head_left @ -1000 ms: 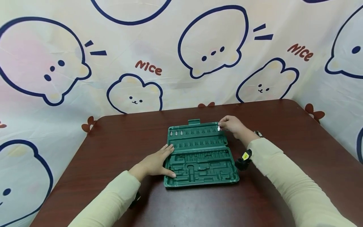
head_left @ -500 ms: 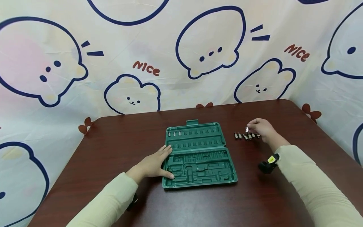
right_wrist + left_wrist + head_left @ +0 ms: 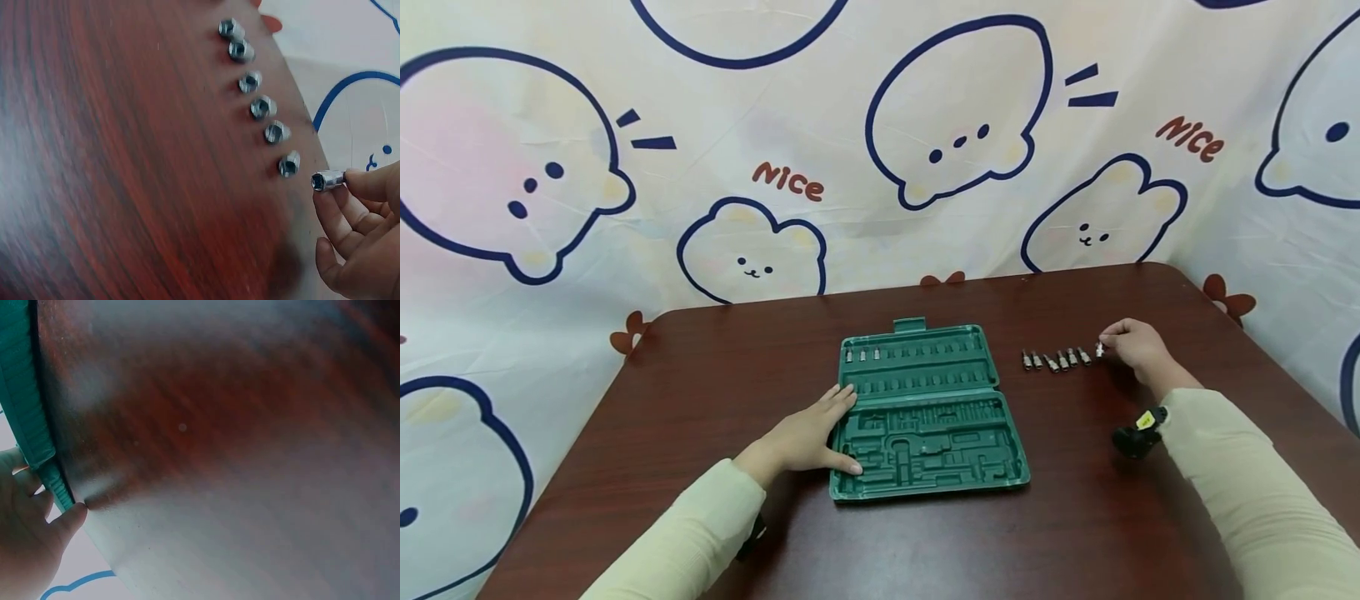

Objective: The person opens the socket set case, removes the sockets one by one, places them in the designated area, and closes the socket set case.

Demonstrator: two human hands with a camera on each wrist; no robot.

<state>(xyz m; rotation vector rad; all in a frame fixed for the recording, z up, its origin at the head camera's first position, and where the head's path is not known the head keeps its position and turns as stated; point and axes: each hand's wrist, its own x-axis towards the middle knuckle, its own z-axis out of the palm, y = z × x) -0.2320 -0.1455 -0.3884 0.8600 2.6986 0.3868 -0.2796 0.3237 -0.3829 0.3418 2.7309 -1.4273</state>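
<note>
Right hand [image 3: 369, 231] fingers pinch socket [image 3: 327, 180] – far end hidden; left hand [image 3: 805, 433] flat – case [image 3: 925, 408].

sockets [image 3: 1054, 360] right of case [image 3: 925, 408], on table [image 3: 700, 392]

**What I'm wearing**

Both my arms are covered to the wrist by long, pale cream-yellow sleeves of soft knit. My left hand [image 3: 808, 433] and right hand [image 3: 1138, 346] are bare, without gloves. Under my right wrist, at about six o'clock from that hand, sits a small black camera unit [image 3: 1138, 433] bearing a yellow label.
</note>
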